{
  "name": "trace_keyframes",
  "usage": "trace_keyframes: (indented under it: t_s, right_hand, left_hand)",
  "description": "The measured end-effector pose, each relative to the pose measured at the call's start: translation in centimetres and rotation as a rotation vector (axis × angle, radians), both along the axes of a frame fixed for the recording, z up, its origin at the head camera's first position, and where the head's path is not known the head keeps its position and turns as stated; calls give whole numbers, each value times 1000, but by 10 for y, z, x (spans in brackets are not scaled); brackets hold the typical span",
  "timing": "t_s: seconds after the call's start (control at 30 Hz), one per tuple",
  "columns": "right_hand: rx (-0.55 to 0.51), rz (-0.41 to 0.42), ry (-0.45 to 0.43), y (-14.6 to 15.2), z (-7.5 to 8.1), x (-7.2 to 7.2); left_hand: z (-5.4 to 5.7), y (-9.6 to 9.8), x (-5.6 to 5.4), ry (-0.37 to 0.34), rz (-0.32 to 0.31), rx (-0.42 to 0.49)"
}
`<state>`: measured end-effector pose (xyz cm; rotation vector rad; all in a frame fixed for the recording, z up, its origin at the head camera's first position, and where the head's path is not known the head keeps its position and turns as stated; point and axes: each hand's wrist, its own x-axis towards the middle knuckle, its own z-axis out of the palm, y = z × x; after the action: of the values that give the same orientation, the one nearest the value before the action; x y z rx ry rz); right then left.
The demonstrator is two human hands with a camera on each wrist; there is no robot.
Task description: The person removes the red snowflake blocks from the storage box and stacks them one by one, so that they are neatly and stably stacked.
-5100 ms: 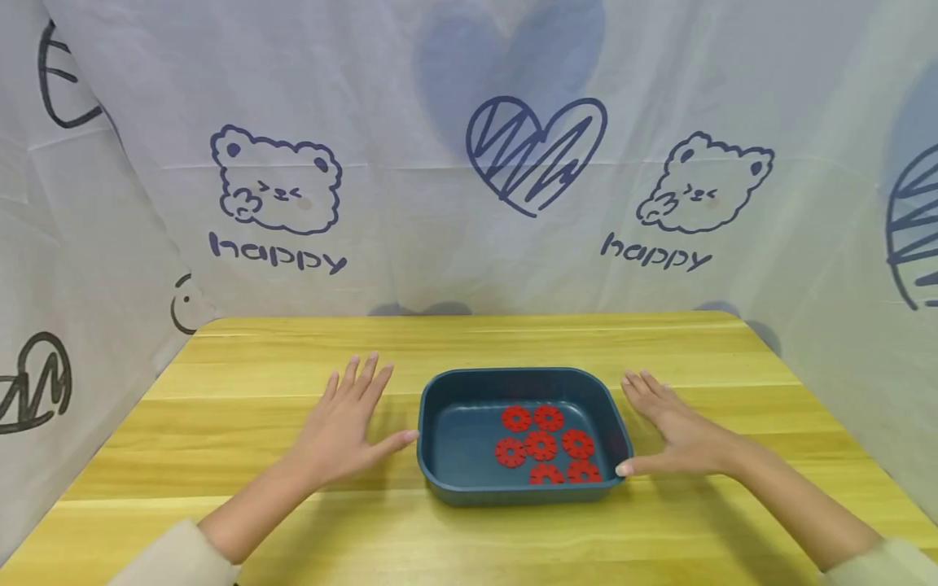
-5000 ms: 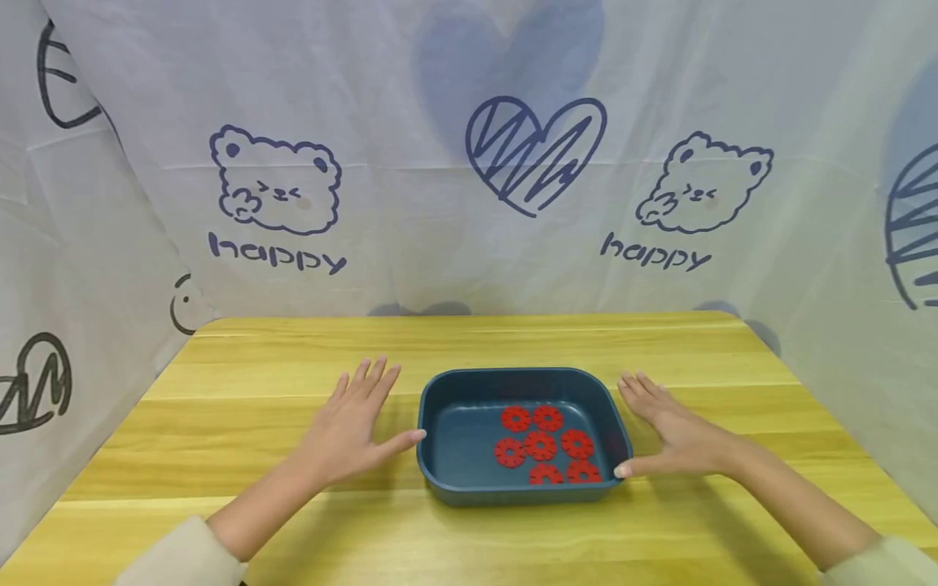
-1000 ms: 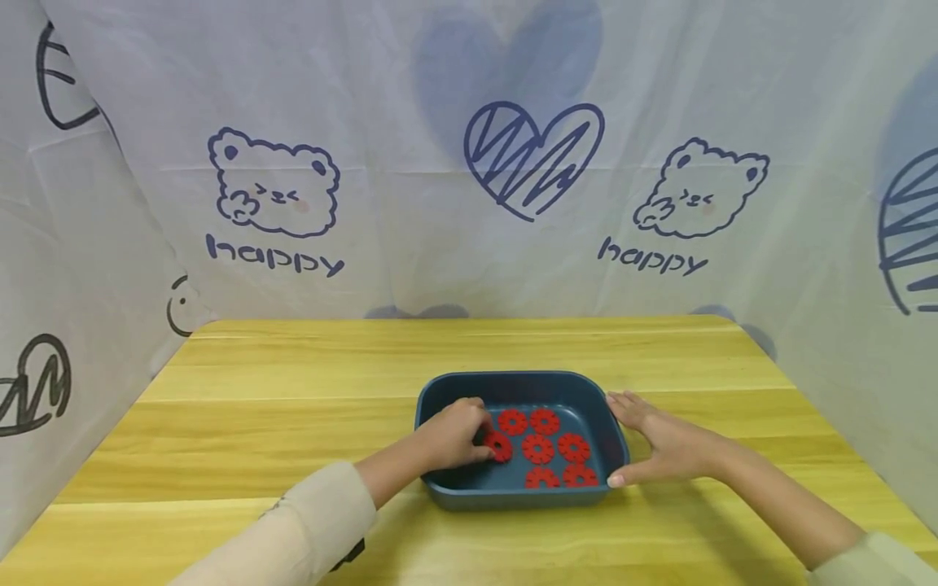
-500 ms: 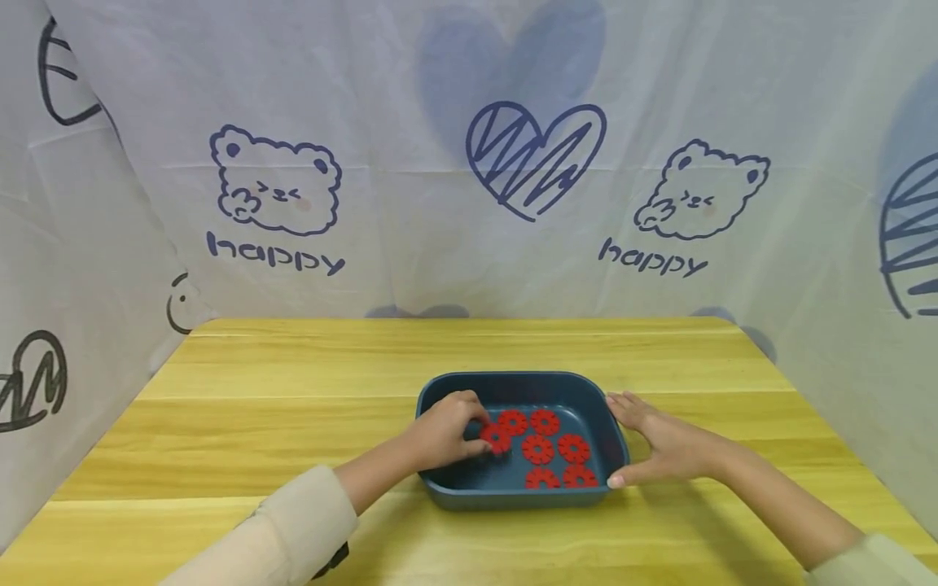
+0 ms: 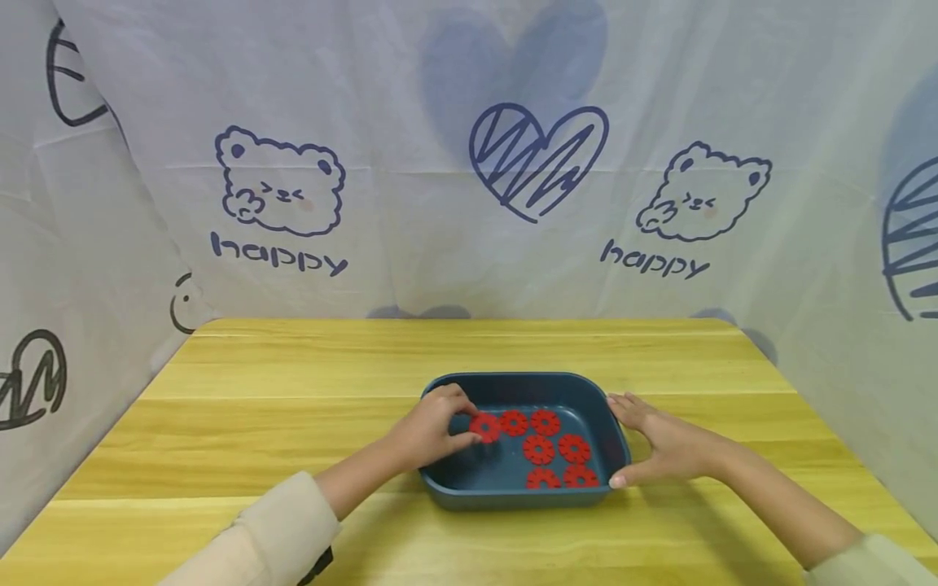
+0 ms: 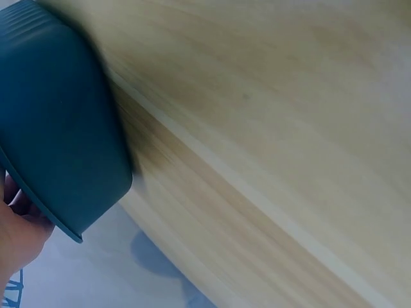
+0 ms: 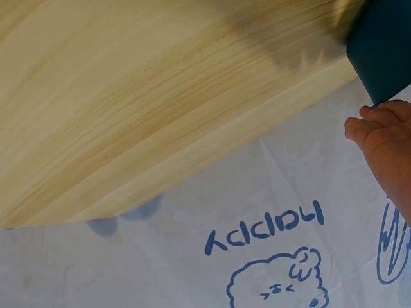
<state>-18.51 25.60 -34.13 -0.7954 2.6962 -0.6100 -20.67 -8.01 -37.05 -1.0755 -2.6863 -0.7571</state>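
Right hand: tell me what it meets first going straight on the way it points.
The right hand would likely meet the blue tray first, at the side facing it; it looks right up against that side, though depth leaves contact uncertain.

Red discs, dark blue-green tray.

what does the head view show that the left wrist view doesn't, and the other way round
Only the head view shows the seven red discs, the right hand and the tray's inside. Only the left wrist view shows faint ridges on the tray's outside. Both share the left hand, the tray, the wooden table and the printed cloth.
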Motion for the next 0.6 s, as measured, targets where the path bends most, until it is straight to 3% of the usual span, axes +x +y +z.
trace_keyframes:
  t_s: [0.37, 0.6]
  right_hand:
    - [7, 3, -4, -2, 2, 0]
    - [8, 2, 2, -2, 2, -1]
  left_hand:
    - [-1, -16, 3, 18, -6, 68]
    - [-6, -27, 7, 122, 20, 123]
